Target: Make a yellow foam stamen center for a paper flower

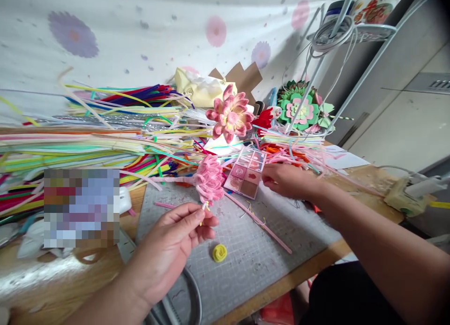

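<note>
My left hand (176, 240) is closed in a pinch on a small white-and-yellow fuzzy piece (206, 206), held above the grey cutting mat (242, 273). Just beyond those fingertips lies a pink pipe-cleaner flower (209, 177) with a pale stem pointing left. My right hand (286, 180) is at the right edge of an open makeup palette (251, 177), its fingers curled together. Whatever those fingers hold, if anything, is hidden. A coiled yellow rosette (220, 253) sits on the mat, nearer me than my left fingertips. A pink pipe cleaner (270, 233) lies diagonally to its right.
Bundles of coloured pipe cleaners (70, 144) fill the back and left. A finished pink flower (230, 114) stands behind the palette. Scissors (191, 287) lie partly under my left forearm. A metal rack (369, 34) and a power strip (404, 196) are at the right.
</note>
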`<move>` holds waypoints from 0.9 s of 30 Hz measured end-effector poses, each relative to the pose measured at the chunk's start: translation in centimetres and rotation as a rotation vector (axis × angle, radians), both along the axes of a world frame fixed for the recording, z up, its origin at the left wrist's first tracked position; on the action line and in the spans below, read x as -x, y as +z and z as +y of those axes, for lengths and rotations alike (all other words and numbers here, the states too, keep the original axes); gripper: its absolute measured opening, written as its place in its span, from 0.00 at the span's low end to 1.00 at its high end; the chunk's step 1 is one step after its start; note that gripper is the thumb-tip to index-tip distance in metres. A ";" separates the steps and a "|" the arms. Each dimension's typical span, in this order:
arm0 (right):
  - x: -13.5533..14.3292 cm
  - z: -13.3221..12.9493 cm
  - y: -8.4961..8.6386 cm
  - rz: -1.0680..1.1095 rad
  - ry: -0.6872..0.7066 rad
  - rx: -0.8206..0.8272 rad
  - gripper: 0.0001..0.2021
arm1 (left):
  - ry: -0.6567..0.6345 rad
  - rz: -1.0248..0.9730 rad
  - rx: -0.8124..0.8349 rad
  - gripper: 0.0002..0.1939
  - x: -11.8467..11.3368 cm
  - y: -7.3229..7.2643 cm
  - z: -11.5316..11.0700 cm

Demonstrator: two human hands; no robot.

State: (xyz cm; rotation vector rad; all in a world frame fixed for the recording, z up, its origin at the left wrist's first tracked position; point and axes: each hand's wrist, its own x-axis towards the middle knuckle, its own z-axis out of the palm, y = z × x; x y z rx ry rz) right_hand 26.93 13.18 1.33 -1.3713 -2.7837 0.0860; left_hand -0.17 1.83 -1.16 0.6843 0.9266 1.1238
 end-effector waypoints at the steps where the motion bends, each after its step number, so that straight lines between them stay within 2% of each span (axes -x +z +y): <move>1: 0.3 -0.8 0.9 0.074 0.021 0.007 0.06 | 0.003 -0.007 -0.005 0.02 -0.1 0.0 0.0; 2: 0.7 -1.7 1.8 0.181 0.045 0.024 0.05 | 0.007 -0.013 -0.017 0.02 -0.1 0.0 -0.1; 5: 3.2 -5.1 3.5 0.832 0.169 0.293 0.06 | 0.005 -0.004 -0.053 0.03 -0.3 0.0 -0.2; 7: 5.5 -7.1 3.5 1.090 0.217 0.479 0.05 | 0.004 -0.014 -0.062 0.02 -0.4 0.0 -0.4; 9: 7.9 -8.4 2.9 1.203 0.211 0.608 0.07 | -0.001 -0.063 -0.064 0.01 -0.6 0.1 -0.5; 13: 10.5 -8.9 1.3 1.320 0.124 0.757 0.13 | -0.081 -0.151 -0.064 0.01 -0.8 0.3 -0.8; 17: 10.7 -8.4 0.7 1.430 0.022 0.687 0.12 | -0.166 -0.163 -0.050 0.02 -0.8 0.4 -1.1; 23: 10.6 -8.7 0.0 1.436 0.000 0.644 0.10 | -0.191 -0.149 -0.050 0.03 -0.7 0.2 -1.1; 25: 10.3 -8.6 -0.1 1.416 -0.003 0.615 0.08 | -0.226 -0.124 -0.067 0.03 -0.7 0.3 -1.1; 27: 9.3 -8.1 0.2 1.307 0.017 0.566 0.07 | -0.257 -0.093 -0.083 0.04 -0.6 0.3 -1.0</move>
